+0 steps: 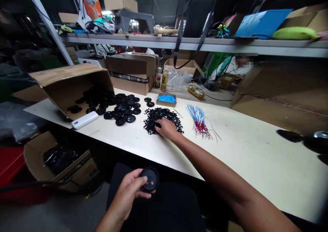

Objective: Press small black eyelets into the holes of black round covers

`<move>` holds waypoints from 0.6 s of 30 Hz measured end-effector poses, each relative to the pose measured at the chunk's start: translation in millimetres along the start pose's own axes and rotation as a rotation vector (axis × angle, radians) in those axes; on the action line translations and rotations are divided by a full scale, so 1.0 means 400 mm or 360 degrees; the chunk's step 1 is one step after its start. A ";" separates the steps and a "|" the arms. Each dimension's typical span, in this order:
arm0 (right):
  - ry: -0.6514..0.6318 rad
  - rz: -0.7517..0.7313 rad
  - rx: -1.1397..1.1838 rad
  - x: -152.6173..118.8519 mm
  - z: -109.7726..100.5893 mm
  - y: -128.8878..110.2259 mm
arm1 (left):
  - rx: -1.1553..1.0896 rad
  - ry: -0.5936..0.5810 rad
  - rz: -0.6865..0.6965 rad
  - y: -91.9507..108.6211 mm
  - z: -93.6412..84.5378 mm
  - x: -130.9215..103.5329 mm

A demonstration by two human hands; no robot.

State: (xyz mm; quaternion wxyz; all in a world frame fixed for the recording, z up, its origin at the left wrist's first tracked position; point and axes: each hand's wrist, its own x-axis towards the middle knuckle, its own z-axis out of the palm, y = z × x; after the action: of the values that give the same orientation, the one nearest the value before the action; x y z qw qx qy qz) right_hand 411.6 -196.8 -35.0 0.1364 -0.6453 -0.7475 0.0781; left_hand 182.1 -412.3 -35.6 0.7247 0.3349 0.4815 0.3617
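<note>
My left hand (129, 189) is closed on a round black plastic disc (151, 178) with a raised rim and small holes, held in front of the table edge above my lap. My right hand (167, 129) reaches into a pile of small black ring-like parts (153, 115) on the table, its fingers curled together at the pile's near side. What those fingertips pinch, if anything, blends with the dark pile. Left of the pile lie several larger black discs (122, 106), some spilling from a tipped cardboard box (74, 75).
A small box of blue pieces (166, 99) stands behind the pile. Right of it lies a bundle of blue, white and red wires (198, 119). A white power bank (85, 120) rests near the front edge. Bottles (164, 81) and a shelf (143, 39) are behind.
</note>
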 end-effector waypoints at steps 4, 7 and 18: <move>0.0013 0.0025 0.0047 0.020 -0.002 0.017 | -0.0014 0.0060 -0.0008 -0.006 -0.016 -0.008; 0.0047 0.0045 0.0140 0.031 -0.013 0.029 | -0.0040 0.0088 -0.0015 -0.012 -0.026 -0.007; 0.0155 0.0432 0.0870 0.030 -0.009 0.093 | -0.0019 -0.0019 0.0024 0.007 -0.031 -0.009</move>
State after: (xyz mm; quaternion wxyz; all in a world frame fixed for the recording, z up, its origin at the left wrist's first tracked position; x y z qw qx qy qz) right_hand 446.2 -179.4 -41.1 0.3288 -0.6816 -0.5985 0.2628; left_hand 168.9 -412.1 -35.7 0.7268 0.3363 0.4725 0.3680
